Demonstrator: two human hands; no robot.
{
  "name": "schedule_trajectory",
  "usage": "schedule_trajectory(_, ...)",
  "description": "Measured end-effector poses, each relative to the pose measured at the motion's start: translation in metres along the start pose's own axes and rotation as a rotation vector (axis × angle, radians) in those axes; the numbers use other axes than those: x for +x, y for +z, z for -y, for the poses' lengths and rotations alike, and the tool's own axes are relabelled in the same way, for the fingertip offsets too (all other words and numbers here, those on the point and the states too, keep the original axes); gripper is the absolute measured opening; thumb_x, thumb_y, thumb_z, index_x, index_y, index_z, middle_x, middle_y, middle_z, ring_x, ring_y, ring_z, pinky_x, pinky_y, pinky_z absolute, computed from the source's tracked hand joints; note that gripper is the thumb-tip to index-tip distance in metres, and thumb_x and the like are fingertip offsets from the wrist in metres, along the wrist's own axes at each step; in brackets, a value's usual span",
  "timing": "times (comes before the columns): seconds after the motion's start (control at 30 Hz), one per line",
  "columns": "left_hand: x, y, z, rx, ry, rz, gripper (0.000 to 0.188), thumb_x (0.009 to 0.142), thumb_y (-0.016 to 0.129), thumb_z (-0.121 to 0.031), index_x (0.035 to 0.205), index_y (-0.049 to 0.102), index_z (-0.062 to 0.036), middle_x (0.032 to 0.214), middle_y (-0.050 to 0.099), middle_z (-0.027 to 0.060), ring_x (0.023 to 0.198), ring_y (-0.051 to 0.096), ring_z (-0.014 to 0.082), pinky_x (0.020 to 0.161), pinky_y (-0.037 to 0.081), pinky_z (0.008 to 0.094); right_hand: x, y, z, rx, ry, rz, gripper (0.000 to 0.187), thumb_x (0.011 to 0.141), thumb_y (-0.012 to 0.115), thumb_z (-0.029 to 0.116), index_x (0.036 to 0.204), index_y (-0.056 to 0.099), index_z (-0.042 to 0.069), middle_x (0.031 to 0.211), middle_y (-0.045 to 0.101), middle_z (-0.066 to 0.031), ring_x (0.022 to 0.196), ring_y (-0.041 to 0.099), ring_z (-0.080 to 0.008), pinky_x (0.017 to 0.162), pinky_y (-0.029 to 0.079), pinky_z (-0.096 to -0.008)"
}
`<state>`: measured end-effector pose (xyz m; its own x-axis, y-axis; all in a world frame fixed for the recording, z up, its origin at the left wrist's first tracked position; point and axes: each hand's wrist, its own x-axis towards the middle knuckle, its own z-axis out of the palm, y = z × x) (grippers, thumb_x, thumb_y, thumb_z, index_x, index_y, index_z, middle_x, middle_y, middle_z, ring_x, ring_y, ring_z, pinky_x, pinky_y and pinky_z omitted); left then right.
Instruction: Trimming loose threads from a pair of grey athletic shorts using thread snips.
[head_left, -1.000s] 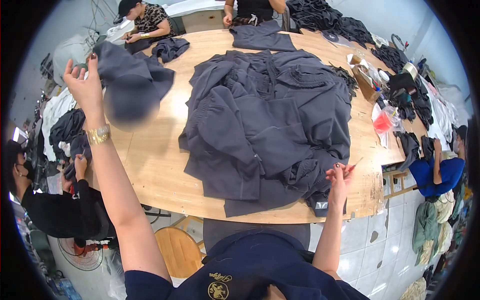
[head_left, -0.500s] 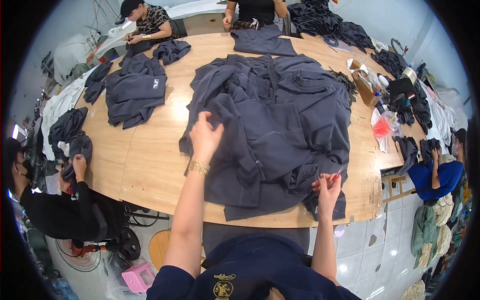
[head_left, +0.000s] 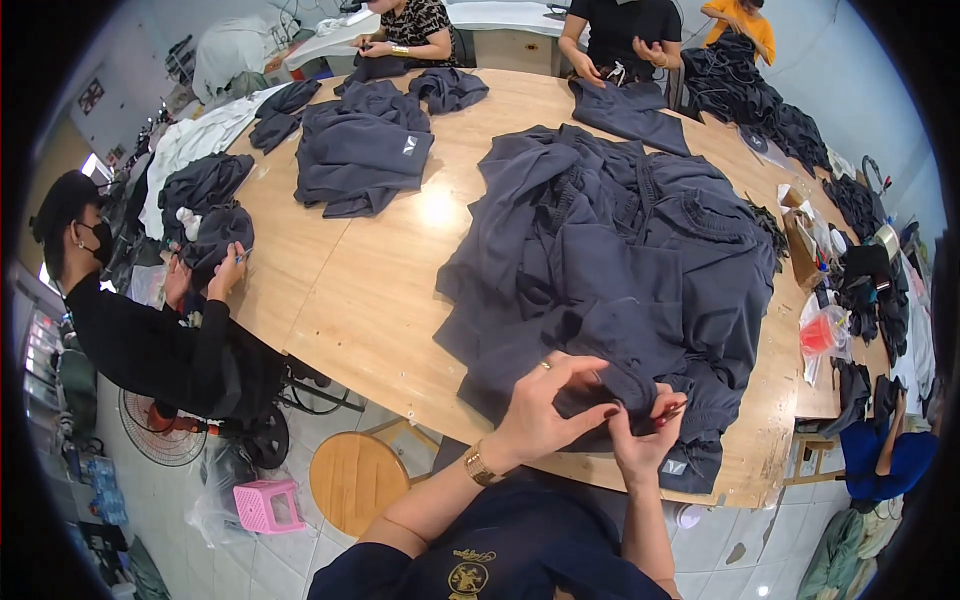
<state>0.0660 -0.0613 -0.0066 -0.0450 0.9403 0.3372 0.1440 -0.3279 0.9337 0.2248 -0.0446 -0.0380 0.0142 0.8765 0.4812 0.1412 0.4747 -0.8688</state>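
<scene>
At the near edge of a heap of dark grey garments (head_left: pixel 620 270), both hands work on a gathered fold of one garment (head_left: pixel 628 372). My left hand (head_left: pixel 550 410), with a gold bracelet at its wrist, curves thumb and forefinger around the fold from the left. Close beside it, my right hand (head_left: pixel 643 440) pinches the cloth's edge. Small red-handled scissors (head_left: pixel 668 412) are tucked in that right hand; their blades are hard to make out. Below the right hand, a garment corner with a pale label (head_left: pixel 675 467) lies by the table edge.
The wooden table (head_left: pixel 370 290) holds more grey garments (head_left: pixel 360 160) at far left. A person in black (head_left: pixel 150 320) handles cloth at left; others sit across and at right. A drink in a red cup (head_left: pixel 820 332) stands at right. A round wooden stool (head_left: pixel 358 483) is below left.
My left hand has come down from the middle of the heap to the near fold, beside my right hand. A near garment edge is now lifted. The view has turned left.
</scene>
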Motion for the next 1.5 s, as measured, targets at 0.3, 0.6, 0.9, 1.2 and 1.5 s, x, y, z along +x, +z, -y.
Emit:
schedule_trajectory(0.3,-0.025,-0.023,0.042,0.107,-0.193,0.447,0.034,0.079,0.069,-0.029,0.104,0.063,-0.0067,0.115,0.057,0.011,0.12,0.046,0.0311,0.102,0.034,0.0432,0.016,-0.044,0.061,0.078,-0.086,-0.112,0.047,0.065,0.074,0.009,0.084,0.031,0.008,0.082,0.037,-0.0052,0.078,0.041,-0.015,0.074,0.036,-0.0264)
schedule_trajectory(0.6,-0.05,0.015,0.023,-0.23,0.027,0.684,0.091,0.067,0.069,-0.063,0.122,0.047,0.0058,0.133,0.039,0.0228,0.125,0.039,0.0367,0.104,0.032,0.0403,0.032,-0.05,0.096,0.217,-0.013,-0.361,0.06,0.073,0.076,0.046,0.084,0.03,0.008,0.082,0.035,-0.003,0.078,0.037,-0.0129,0.073,0.031,-0.025)
schedule_trajectory(0.9,-0.043,-0.047,-0.062,-0.126,-0.039,-0.04,0.027,0.074,0.073,0.001,0.094,0.056,-0.0007,0.086,0.057,0.0074,0.077,0.055,0.0114,0.066,0.045,0.0263,0.038,-0.086,0.083,-0.273,-0.244,-0.611,0.063,0.078,0.066,0.058,0.075,0.029,0.007,0.073,0.035,-0.001,0.069,0.038,-0.0107,0.065,0.033,-0.0262)
schedule_trajectory(1.2,0.062,-0.075,0.027,0.525,-0.046,-0.216,0.034,0.084,0.068,-0.021,0.11,0.055,-0.0021,0.07,0.06,0.0077,0.062,0.056,0.0155,0.059,0.045,0.0291,0.081,-0.042,-0.007,-0.578,0.201,-0.2,0.033,0.081,0.07,0.025,0.078,0.047,0.001,0.062,0.056,-0.0099,0.05,0.05,-0.0215,0.053,0.042,-0.0342)
schedule_trajectory(1.5,0.015,-0.074,0.141,0.407,-0.386,-0.24,0.049,0.084,0.067,-0.027,0.121,0.05,-0.0001,0.102,0.063,0.0203,0.086,0.066,0.0276,0.076,0.051,0.0333,0.039,-0.067,-0.065,-0.519,0.184,-0.27,0.025,0.084,0.067,0.012,0.078,0.045,0.0,0.063,0.048,-0.0065,0.056,0.044,-0.0154,0.053,0.038,-0.0296)
